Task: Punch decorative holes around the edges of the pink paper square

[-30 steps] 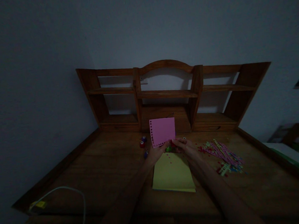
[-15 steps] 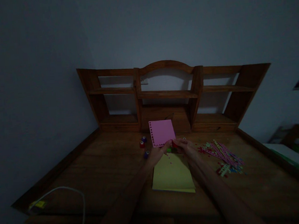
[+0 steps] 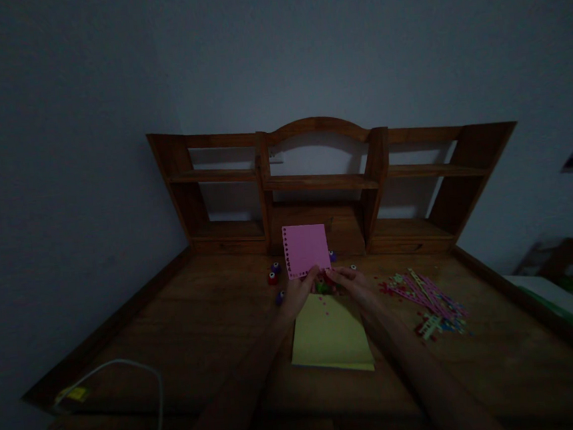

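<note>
A pink paper sheet [image 3: 306,248], with punched shapes along its left and lower edges, is held up over the desk. My left hand [image 3: 299,294] pinches its lower edge, thumb in front. At the sheet's lower right corner my right hand [image 3: 355,284] is closed on a small red craft punch [image 3: 329,277], mostly hidden by the fingers. Below the hands lies a stack of yellow paper [image 3: 330,335] with a few tiny pink cut-outs [image 3: 326,314] on it. Behind the wrists a green craft punch [image 3: 321,285] shows in part.
Red and purple craft punches [image 3: 272,279] stand left of the sheet. To the right lies a pile of pink and yellow punched paper strips [image 3: 431,294] with scattered bits. A wooden shelf unit [image 3: 321,184] backs the desk, and a white cable [image 3: 123,360] loops at the front left.
The pink sheet and both hands have shifted slightly up and left. A purple craft punch behind the sheet's right edge has come into view.
</note>
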`<action>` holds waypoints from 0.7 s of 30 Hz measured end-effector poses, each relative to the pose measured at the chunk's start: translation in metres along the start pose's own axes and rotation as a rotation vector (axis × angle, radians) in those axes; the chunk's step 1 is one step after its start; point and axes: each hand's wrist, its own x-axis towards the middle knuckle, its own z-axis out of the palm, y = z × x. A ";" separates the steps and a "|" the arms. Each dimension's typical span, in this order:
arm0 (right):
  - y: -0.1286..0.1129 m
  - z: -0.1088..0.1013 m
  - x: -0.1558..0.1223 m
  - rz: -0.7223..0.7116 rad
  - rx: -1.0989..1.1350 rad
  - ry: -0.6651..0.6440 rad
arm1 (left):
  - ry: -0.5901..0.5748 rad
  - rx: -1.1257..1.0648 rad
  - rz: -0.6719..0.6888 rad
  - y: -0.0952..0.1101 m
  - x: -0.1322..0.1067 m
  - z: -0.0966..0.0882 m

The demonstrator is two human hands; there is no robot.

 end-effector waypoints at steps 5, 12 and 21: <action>0.004 0.000 0.000 -0.010 -0.021 -0.059 | 0.061 -0.020 -0.008 -0.001 0.003 -0.002; 0.001 0.004 -0.004 -0.015 -0.009 -0.114 | 0.127 -0.005 0.033 0.004 0.004 -0.003; 0.010 0.001 0.002 0.007 0.056 -0.047 | 0.090 -0.027 -0.003 0.008 0.002 -0.002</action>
